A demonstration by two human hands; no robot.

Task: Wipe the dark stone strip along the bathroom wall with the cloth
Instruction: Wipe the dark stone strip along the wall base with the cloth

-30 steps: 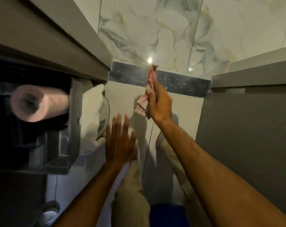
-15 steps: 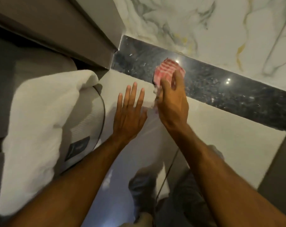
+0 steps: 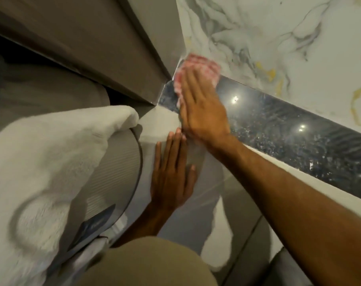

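A dark speckled stone strip (image 3: 289, 137) runs along the wall between white marble tile above and a pale panel below. My right hand (image 3: 202, 108) lies flat on a red-and-white checked cloth (image 3: 198, 67) and presses it against the strip's left end, by the corner of a grey cabinet. Most of the cloth is hidden under my fingers. My left hand (image 3: 171, 176) rests open and flat on the pale panel just below, fingers pointing up, holding nothing.
A grey cabinet side (image 3: 105, 50) closes off the strip on the left. A white towel (image 3: 43, 166) hangs over a grey ribbed item (image 3: 113, 182) at lower left. The marble wall (image 3: 278, 38) rises above the strip. My knee in beige trousers (image 3: 146, 265) is at the bottom.
My right hand has slid the cloth left along the strip to the cabinet corner. The view has moved closer to the wall, and my left hand sits lower on the panel.
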